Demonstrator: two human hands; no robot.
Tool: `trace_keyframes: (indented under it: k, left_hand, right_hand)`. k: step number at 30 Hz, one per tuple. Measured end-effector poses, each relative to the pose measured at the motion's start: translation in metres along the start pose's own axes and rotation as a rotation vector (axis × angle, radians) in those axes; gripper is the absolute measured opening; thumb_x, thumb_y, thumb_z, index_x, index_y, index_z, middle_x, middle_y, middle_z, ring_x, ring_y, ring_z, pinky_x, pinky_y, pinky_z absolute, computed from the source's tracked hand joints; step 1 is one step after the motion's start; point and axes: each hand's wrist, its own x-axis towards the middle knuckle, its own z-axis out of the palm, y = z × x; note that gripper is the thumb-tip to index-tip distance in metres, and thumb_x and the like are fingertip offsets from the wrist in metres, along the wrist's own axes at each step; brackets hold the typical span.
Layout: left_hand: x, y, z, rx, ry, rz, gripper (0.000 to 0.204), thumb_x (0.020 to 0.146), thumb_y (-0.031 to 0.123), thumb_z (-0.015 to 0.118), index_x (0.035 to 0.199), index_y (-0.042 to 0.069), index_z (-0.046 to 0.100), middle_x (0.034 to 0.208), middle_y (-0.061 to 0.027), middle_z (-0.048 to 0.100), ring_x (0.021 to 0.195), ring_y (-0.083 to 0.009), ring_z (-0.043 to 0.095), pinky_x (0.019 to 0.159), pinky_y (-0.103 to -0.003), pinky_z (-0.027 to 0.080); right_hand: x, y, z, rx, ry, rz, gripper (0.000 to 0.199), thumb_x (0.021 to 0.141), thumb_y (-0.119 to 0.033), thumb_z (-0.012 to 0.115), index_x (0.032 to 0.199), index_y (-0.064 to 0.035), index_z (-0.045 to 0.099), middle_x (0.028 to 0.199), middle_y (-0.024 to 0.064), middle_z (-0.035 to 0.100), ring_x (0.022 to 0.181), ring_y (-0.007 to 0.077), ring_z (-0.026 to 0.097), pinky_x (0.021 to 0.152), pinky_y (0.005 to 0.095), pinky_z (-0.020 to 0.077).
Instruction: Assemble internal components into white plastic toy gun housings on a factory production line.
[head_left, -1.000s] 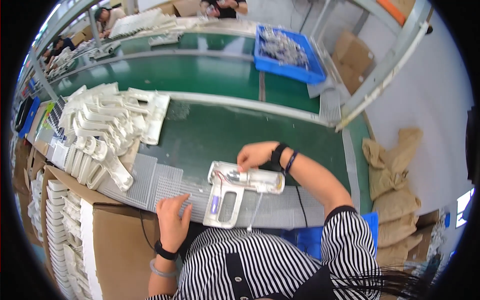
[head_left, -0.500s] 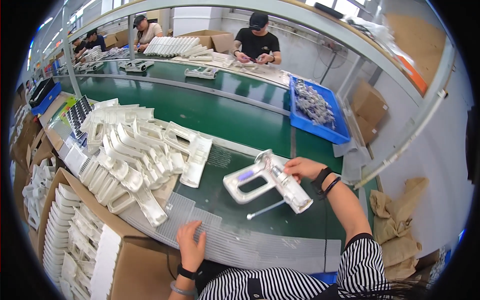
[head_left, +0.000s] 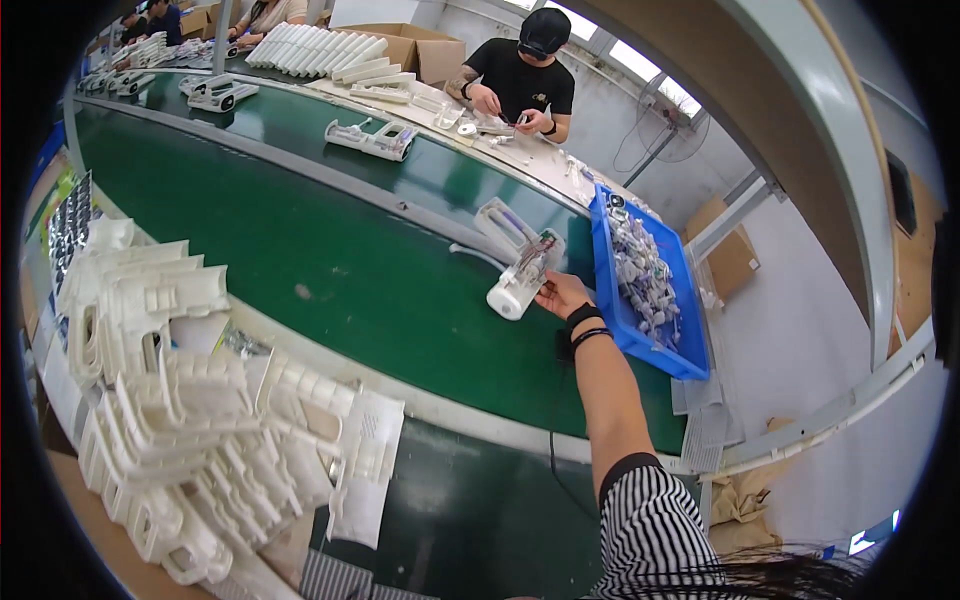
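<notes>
My right hand (head_left: pixel 562 295) is stretched out over the green conveyor belt (head_left: pixel 300 240), its fingers closed on the edge of a white handheld-appliance housing (head_left: pixel 512 290). Wires and small parts show inside the housing's open side, and its loop handle points away to the far left. A thin white cord or rod sticks out on its left. Whether the housing touches the belt or hangs just above it, I cannot tell. My left hand is out of the picture.
Stacked white housing shells (head_left: pixel 200 430) fill the near left. A blue tray (head_left: pixel 685 360) of small wired parts stands right of my hand. Across the belt a co-worker (head_left: pixel 520 75) handles small parts. Another white housing (head_left: pixel 370 140) lies on the far belt lane.
My right hand has carried the housing from the near work surface forward over the belt, and the housing has turned. My left hand has left the picture. The view has shifted forward.
</notes>
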Motion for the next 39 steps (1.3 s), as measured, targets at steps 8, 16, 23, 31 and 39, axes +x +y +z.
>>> trace_keyframes:
  k: [8,16,23,31,39]
  left_hand:
    - [0.044,-0.043,0.068,-0.202,-0.023,-0.201,0.024,0.102,0.019,0.062,0.115,0.002,0.073,0.105,-0.012,0.071,0.083,-0.0242,0.066,0.073,-0.035,0.055]
    - [0.039,-0.056,0.071,-0.32,-0.08,-0.441,0.02,0.102,0.013,0.061,0.112,0.002,0.074,0.098,-0.0101,0.072,0.078,-0.02,0.063,0.069,-0.032,0.052]
    - [0.015,-0.038,0.037,-0.4,-0.101,-0.681,0.018,0.102,0.009,0.06,0.109,0.002,0.076,0.092,-0.0084,0.072,0.074,-0.0163,0.061,0.066,-0.029,0.049]
    - [-0.03,0.028,-0.053,-0.382,0.026,-1.003,0.018,0.102,0.003,0.059,0.105,0.001,0.077,0.086,-0.0065,0.072,0.069,-0.0121,0.059,0.062,-0.026,0.047]
    - [-0.016,0.053,-0.086,-0.455,0.013,-0.882,0.018,0.099,-0.005,0.051,0.097,-0.003,0.069,0.099,-0.0122,0.069,0.064,-0.0133,0.066,0.055,-0.022,0.051]
  right_hand:
    - [0.108,-0.026,0.007,0.345,0.188,-0.101,0.019,0.1,-0.004,0.044,0.114,0.0,0.056,0.093,0.0147,0.066,0.075,0.0261,0.066,0.092,0.0569,0.0592]
    - [0.123,-0.021,0.024,0.348,0.318,-0.08,0.03,0.104,-0.002,0.037,0.133,0.0029,0.044,0.119,0.0252,0.059,0.097,0.0391,0.068,0.092,0.0624,0.0586]
    - [0.129,-0.025,0.038,0.336,0.198,-0.02,0.031,0.107,-0.01,0.038,0.135,0.0025,0.042,0.115,0.0285,0.063,0.101,0.0422,0.069,0.093,0.0585,0.0588]
    - [0.017,-0.051,0.115,-0.719,-0.283,-0.205,0.028,0.098,-0.031,0.066,0.109,-0.0055,0.067,0.089,0.0012,0.067,0.073,0.0121,0.065,0.066,0.0305,0.0576]
    - [-0.274,0.049,0.198,-1.103,-1.462,-0.588,0.051,0.097,-0.034,0.071,0.136,-0.0046,0.058,0.122,0.0179,0.062,0.093,0.0281,0.07,0.081,0.0401,0.0571]
